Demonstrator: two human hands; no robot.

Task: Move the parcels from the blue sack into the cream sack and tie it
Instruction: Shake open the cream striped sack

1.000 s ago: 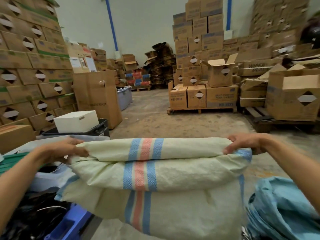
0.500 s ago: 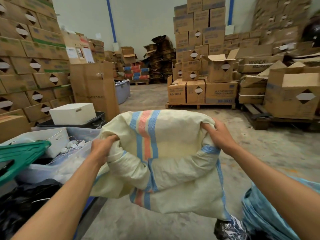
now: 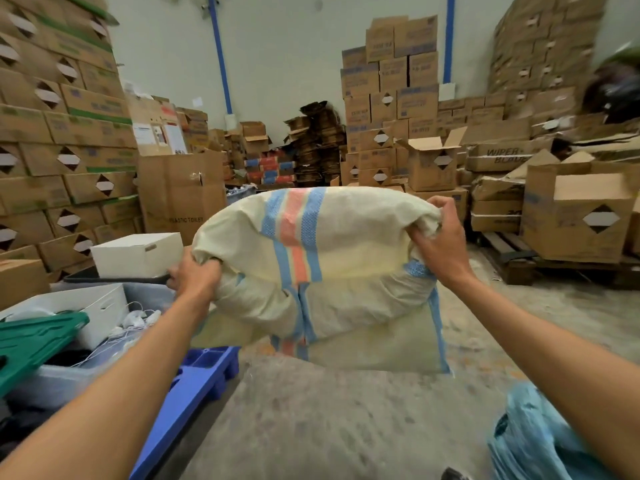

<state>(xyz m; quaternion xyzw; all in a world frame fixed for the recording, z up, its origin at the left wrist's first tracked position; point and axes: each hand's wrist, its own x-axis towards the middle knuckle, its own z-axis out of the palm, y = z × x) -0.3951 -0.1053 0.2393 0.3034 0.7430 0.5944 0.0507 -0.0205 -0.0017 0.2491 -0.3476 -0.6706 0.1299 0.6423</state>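
Both hands bunch cream sack, held in air: left hand & right hand fingers curled tight on cloth. Looks light, floppy, prob. empty; grip at mouth edge. Blue sack on floor, lower right.

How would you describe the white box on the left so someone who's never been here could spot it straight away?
Start at the tall wall of stacked brown cartons along the left side. At its foot, just beyond the person's left hand, a black tray carries the white box. It is plain white and closed among printed brown cartons.
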